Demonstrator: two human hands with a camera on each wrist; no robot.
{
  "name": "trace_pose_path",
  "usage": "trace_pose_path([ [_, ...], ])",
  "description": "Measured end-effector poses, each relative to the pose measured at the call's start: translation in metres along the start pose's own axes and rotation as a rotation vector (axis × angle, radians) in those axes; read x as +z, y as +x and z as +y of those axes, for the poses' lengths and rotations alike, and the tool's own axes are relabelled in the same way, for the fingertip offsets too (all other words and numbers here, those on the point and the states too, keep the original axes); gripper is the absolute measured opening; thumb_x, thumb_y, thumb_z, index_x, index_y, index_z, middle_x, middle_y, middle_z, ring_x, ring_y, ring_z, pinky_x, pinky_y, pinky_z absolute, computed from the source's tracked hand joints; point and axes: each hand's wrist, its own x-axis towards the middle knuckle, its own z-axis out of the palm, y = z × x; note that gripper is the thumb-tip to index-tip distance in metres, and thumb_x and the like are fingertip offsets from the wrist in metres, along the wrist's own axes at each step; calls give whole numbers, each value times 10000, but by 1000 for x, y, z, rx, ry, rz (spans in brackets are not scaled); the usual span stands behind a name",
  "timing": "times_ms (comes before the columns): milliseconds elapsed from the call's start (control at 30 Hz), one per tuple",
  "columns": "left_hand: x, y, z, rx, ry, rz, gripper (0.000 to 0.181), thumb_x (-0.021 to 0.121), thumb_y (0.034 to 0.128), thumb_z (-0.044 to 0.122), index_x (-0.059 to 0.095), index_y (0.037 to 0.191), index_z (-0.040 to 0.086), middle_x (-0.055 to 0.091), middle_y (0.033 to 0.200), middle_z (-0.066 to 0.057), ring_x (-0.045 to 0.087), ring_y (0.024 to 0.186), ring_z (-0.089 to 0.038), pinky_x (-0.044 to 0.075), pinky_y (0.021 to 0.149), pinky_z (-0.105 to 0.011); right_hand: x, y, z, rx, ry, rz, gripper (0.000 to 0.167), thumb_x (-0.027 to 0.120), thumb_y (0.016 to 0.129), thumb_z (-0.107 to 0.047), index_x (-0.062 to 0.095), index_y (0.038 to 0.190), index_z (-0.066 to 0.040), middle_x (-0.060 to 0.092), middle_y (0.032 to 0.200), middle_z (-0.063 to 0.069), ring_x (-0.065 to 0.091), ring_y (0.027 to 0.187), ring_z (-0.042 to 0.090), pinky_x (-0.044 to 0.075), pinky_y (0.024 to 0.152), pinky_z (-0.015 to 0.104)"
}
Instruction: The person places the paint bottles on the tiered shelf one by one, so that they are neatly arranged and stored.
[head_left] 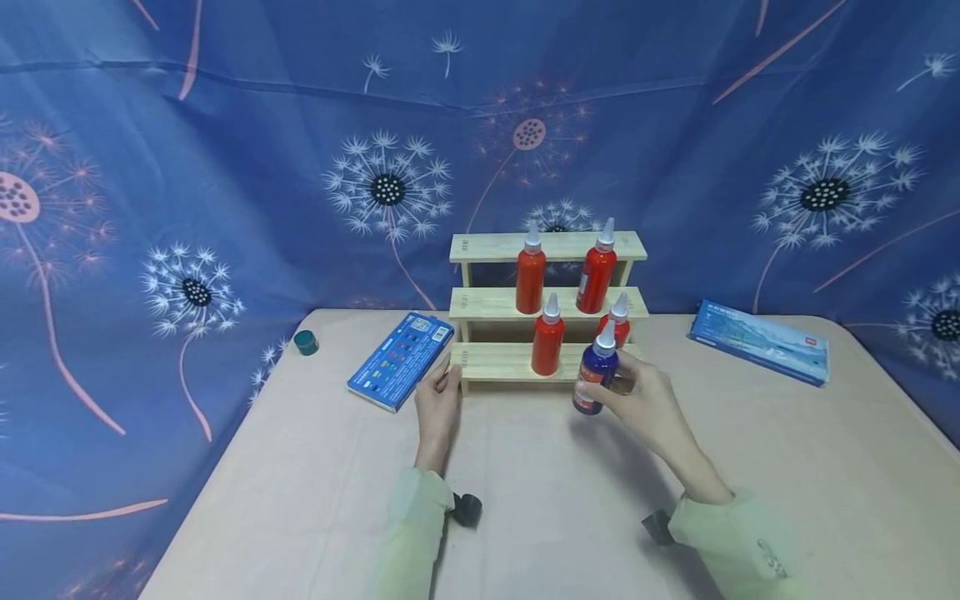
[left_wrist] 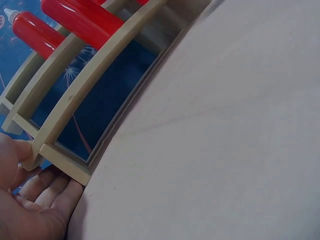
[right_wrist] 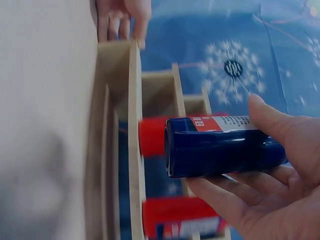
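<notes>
My right hand (head_left: 651, 407) holds a dark blue squeeze bottle (head_left: 587, 402) with a pointed pale nozzle, thumb on one side and fingers on the other. The bottle is in the air just in front of the rack's right part. In the right wrist view its base and red-and-white label (right_wrist: 220, 123) show. At the left end of a three-tier wooden rack (head_left: 495, 360), my left hand (head_left: 437, 410) grips the lowest board. Two red bottles (head_left: 530, 282) stand on the middle tier. On the lowest tier are two more, one red bottle (head_left: 619, 327) partly hidden behind the blue one.
Left of the rack lies a blue box (head_left: 401, 360) with a printed colour chart. A light blue flat box (head_left: 759, 342) is at the back right. A small green jar (head_left: 305, 342) sits at the table's left edge. A blue dandelion-print cloth (head_left: 300, 167) hangs behind.
</notes>
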Motion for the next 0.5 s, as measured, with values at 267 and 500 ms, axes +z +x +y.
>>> trace_pose_path([
  [267,0,0,-1,4,-5,8,412,585,988,233,548,1370,84,625,1302,-123,633,1156,-227,537,960,-334,36,7,-17,10,10,-53,554,767,856,-245,561,1322,-27,670,1198,185,662,1023,314,560,889,466],
  [500,1,0,0,15,-8,15,408,588,983,232,556,1361,82,623,1302,-121,635,1152,-233,535,960,-346,59,20,-25,-23,70,-67,549,768,855,-218,550,1322,-27,663,1214,183,653,1076,316,543,949,476],
])
